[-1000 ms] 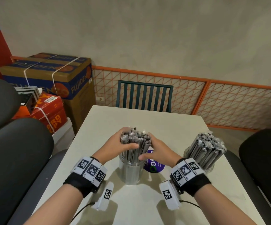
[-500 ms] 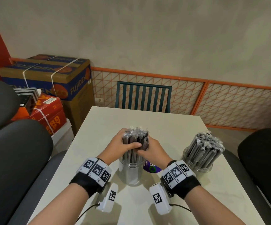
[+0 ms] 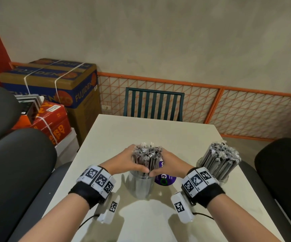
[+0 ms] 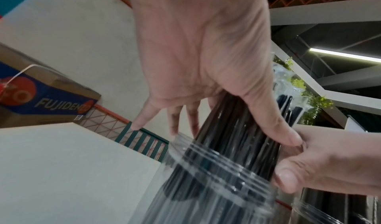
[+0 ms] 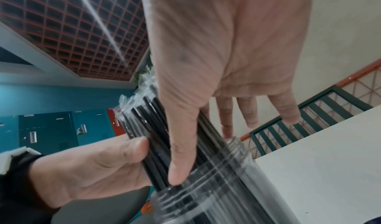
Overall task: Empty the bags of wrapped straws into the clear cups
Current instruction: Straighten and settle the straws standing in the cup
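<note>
- Left hand [image 3: 123, 162] wrapped round the left side of the bundle of wrapped straws [image 3: 146, 158], thumb across the near face just above the cup rim, fingers reaching behind; grip plain in the left wrist view [image 4: 206, 56].
- Right hand [image 3: 170, 165] wrapped round the right side of the same bundle, thumb tip meeting the left thumb at lower centre of the head frame; right wrist view [image 5: 216, 56] shows the thumb lying down along the black straws [image 5: 156, 129] to the rim.
- Bundle standing upright in the near clear cup [image 3: 141, 186], lower centre of the head frame, crinkled wrapper ends fanned above both hands.
- Ribbed cup rim [image 4: 216, 160] just under the thumbs; straws packed tight inside.
- Purple round label [image 3: 165, 179] flat on the bench just right of the cup, partly hidden by the right hand.
- Second clear cup [image 3: 216, 173] of wrapped straws at right of the frame, near the bench's right edge, close beside the right wrist band.
- Bench [image 3: 158, 133] bare toward its far edge in mid frame; bare strip also along the left edge beside the left wrist.
- Dark chair [image 3: 153, 105] tucked at the far edge; black seats [image 3: 15, 172] pressing in at lower left and at the right border.
- Stacked cartons [image 3: 54, 84] at upper left, well apart from the bench.
</note>
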Action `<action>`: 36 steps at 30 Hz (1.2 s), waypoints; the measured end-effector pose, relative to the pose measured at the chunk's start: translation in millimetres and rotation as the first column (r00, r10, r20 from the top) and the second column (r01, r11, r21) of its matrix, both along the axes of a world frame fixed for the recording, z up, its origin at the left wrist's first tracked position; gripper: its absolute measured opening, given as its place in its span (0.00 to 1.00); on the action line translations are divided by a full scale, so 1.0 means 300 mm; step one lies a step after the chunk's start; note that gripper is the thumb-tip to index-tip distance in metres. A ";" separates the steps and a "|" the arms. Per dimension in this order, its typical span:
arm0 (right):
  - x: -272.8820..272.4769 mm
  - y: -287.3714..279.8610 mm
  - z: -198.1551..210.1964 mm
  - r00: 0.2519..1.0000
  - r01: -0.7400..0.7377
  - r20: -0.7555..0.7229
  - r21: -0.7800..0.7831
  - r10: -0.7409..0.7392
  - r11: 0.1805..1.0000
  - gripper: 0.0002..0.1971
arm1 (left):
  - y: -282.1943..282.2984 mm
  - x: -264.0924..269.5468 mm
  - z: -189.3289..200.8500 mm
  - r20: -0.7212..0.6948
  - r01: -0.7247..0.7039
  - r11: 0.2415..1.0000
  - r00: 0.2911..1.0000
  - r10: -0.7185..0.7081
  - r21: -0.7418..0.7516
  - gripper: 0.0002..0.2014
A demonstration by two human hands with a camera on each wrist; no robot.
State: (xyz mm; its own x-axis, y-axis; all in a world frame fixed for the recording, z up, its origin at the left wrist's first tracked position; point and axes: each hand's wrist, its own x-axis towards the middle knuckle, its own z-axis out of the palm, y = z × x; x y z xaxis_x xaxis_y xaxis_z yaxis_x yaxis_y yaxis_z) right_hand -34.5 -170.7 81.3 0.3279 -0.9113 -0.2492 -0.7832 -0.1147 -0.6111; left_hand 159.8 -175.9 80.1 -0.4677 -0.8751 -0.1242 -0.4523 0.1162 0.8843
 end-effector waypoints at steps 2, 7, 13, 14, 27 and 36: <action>-0.003 0.014 0.001 0.998 0.010 0.066 -0.009 -0.009 1.000 0.42 | 0.003 0.004 -0.018 0.009 -0.033 0.999 0.999 0.033 -0.017 0.39; 0.036 0.053 -0.039 0.971 0.098 0.227 -0.101 -0.073 0.990 0.39 | 0.011 -0.016 -0.006 -0.112 -0.064 0.997 0.992 0.059 -0.048 0.26; 0.069 0.058 -0.025 0.919 0.261 0.362 -0.257 -0.158 0.930 0.21 | 0.008 -0.037 0.048 -0.169 -0.158 0.971 0.977 0.128 -0.177 0.23; 0.065 0.054 -0.010 0.904 0.279 0.396 -0.257 -0.163 0.925 0.19 | 0.005 -0.034 0.064 -0.180 -0.159 0.967 0.976 0.124 -0.198 0.24; 0.025 0.014 0.057 0.915 0.184 0.394 -0.232 -0.081 0.955 0.19 | -0.019 -0.023 0.131 -0.157 -0.107 0.964 0.985 0.070 -0.243 0.15; -0.007 -0.004 0.059 0.966 0.034 0.259 -0.087 -0.010 0.996 0.20 | -0.048 0.005 0.148 0.099 0.133 0.990 0.987 -0.128 -0.043 0.23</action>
